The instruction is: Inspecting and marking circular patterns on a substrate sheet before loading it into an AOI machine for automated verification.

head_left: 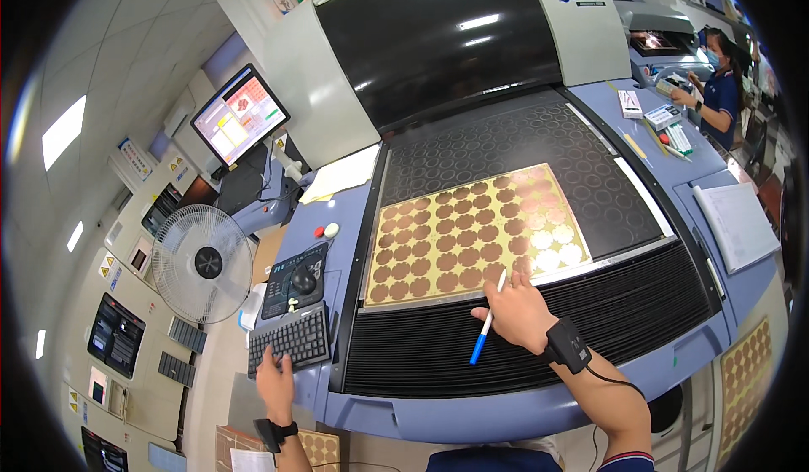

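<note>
L hand (276, 383) is hovering over or resting on the near edge of the black keyboard (291, 339), lower left of frame; its fingers are spreading loosely, gripping nothing, and whether the tips are pressing keys, can't tell. R hand (516, 308), just below & right of ctr, is gripping a white pen (485, 333) w/ a blue lower end, its fingers closing round the barrel, fingertips reaching the lower edge of the copper-and-yellow panel (472, 238). That panel is lying mid-frame on a dark bed (619, 223) patterned w/ rings, its rows of brown round shapes running across it, lower R corner catching bright glare. Ribbed black bellows (522, 345) are stretching below it, under the R forearm. Both wrists are wearing black bands, the R one w/ a cable trailing. A mouse (303, 279) is sitting on a dark pad (278, 293) just above the kybd, on the blue surface (341, 205); a red btn & a white btn are standing above those. Upper left, a monitor (240, 116) is glowing; a fan (202, 263) is standing below it. Far upper right, a co-worker (720, 93) is handling sth at another machine.
</note>
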A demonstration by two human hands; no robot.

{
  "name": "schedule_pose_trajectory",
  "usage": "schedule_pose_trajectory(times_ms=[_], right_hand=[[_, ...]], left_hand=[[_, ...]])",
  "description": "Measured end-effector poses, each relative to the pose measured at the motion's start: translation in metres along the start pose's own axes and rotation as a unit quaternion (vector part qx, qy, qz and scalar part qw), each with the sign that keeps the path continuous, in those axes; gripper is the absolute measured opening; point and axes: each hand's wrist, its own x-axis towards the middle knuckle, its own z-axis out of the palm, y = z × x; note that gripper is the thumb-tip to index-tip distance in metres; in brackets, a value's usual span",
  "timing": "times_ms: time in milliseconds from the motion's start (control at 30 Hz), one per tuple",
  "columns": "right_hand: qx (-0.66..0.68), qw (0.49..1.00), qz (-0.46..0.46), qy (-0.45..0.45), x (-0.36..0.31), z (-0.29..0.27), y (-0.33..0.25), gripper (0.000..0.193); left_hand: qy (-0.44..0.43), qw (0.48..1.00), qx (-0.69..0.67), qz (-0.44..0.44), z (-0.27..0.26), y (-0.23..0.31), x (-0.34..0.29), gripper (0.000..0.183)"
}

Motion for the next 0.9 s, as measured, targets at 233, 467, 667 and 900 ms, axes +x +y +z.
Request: schedule_pose_trajectory(times_ms=[233, 467, 667, 900], right_hand=[[0.199, 0.976, -0.017, 0.090, 0.007, -0.015, -0.020, 0.030], [0.303, 0.927, -0.120, 0.183, -0.002, -0.011, -0.053, 0.049], [0.328, 0.917, -0.138, 0.181, -0.004, -0.005, -0.050, 0.047], [0.326, 0.910, -0.206, 0.155, -0.009, -0.003, -0.056, 0.042]], left_hand=[[-0.088, 0.936, -0.254, 0.227, 0.000, 0.150, -0.005, 0.041], [-0.083, 0.819, -0.384, 0.419, 0.037, 0.240, -0.010, 0.042], [-0.097, 0.792, -0.478, 0.368, 0.068, 0.232, -0.021, 0.039], [-0.149, 0.773, -0.487, 0.380, 0.055, 0.220, -0.023, 0.023]])
